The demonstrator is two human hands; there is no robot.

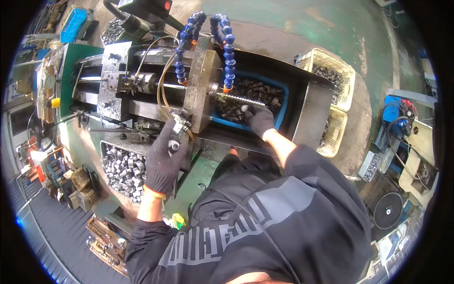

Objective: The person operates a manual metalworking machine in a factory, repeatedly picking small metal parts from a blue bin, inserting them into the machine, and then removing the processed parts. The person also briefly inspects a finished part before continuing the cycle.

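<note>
My left hand [163, 158], in a dark knit glove, has its fingertips at a small metal valve [180, 122] on the machine's front. A short metal ring [174, 146] sits between its thumb and fingers. My right hand [260, 119], gloved too, is closed with a small grey metal piece [244, 108] at its fingertips; its exact shape is hard to make out. Just above those fingers, a toothed broach rod [246, 100] sticks out to the right from the thick steel block [204, 87]. Beneath it stands a blue bin [283, 106] of dark metal parts.
Two blue jointed coolant hoses [229, 52] arch over the block. A crate of shiny metal rings [124, 171] stands at left below the machine. Cream plastic crates [349, 87] of parts are on the right, past the dark metal tray wall [316, 111].
</note>
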